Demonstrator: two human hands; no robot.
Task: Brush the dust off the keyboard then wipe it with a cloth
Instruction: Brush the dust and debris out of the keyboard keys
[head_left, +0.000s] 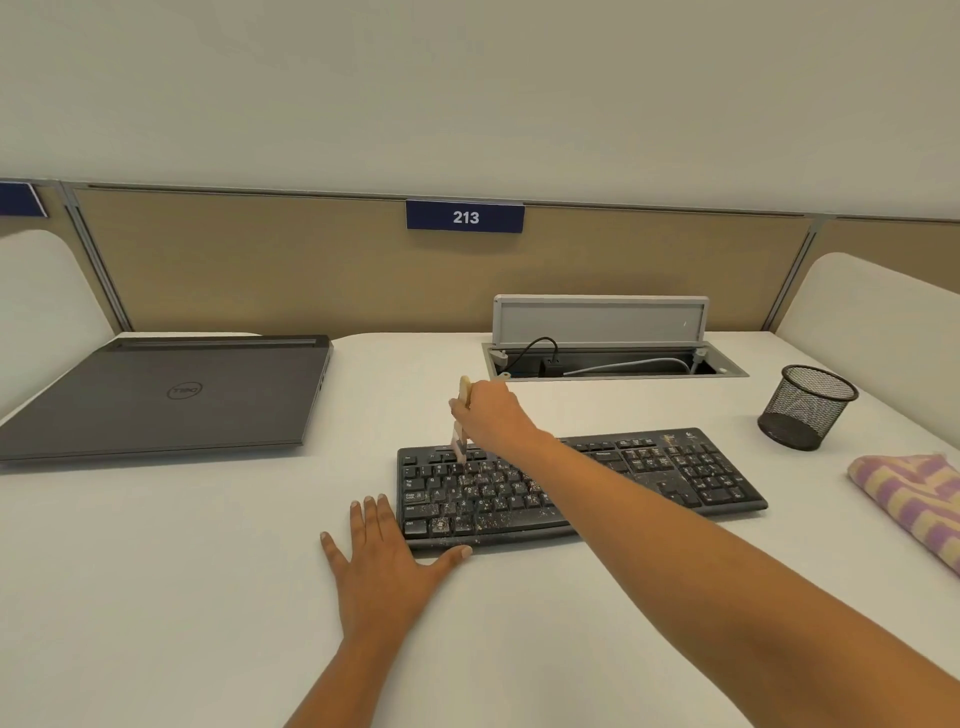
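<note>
A black keyboard (675, 475) lies on the white desk, its left and middle keys speckled with pale dust. My right hand (491, 415) reaches across it and grips a small wooden-handled brush (461, 436), held nearly upright with its bristles touching the upper-left keys. My left hand (382, 564) rests flat on the desk, fingers spread, its thumb along the keyboard's front-left corner. A purple and yellow striped cloth (914, 501) lies folded on the desk at the far right.
A closed grey laptop (166, 397) sits at the left. A black mesh pen cup (805, 408) stands behind the keyboard's right end. An open cable hatch (608, 358) with wires lies at the back, below the beige partition (311, 260).
</note>
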